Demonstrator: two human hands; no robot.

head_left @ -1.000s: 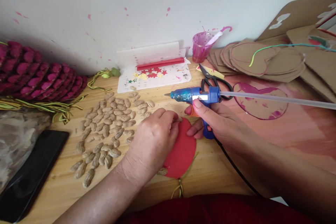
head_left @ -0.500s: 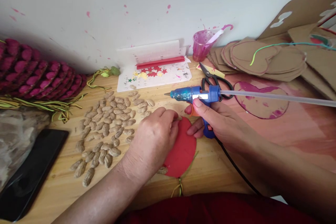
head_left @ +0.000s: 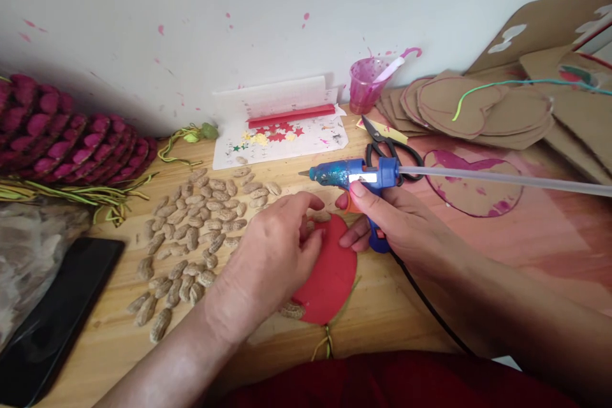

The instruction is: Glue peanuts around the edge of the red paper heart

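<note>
My right hand (head_left: 396, 217) is wrapped round the handle of a blue hot glue gun (head_left: 339, 172), its nozzle pointing left and a long clear glue stick out of its back. The lower fingers of that hand touch the edge of a red rounded piece (head_left: 332, 274) lying on the table. Over the left side of this piece is my left hand (head_left: 282, 242), thumb and fingers apart, with nothing gripped. A peanut (head_left: 319, 217) lies at the red piece's top edge, close to my left fingertips. Another peanut (head_left: 291, 310) sits at its lower left edge, partly hidden by my wrist.
Loose peanuts (head_left: 191, 236) spread across the table's left, beside a black phone (head_left: 62, 312). Paper stars (head_left: 277, 134) lie on white paper behind. Black-handled scissors (head_left: 392, 150), a pink-stained cup (head_left: 366, 86) and stacked cardboard shapes (head_left: 463, 105) stand to the right.
My left fingers have parted and drawn slightly left, letting go of the peanut at the red piece's top edge. The right hand and glue gun have hardly moved.
</note>
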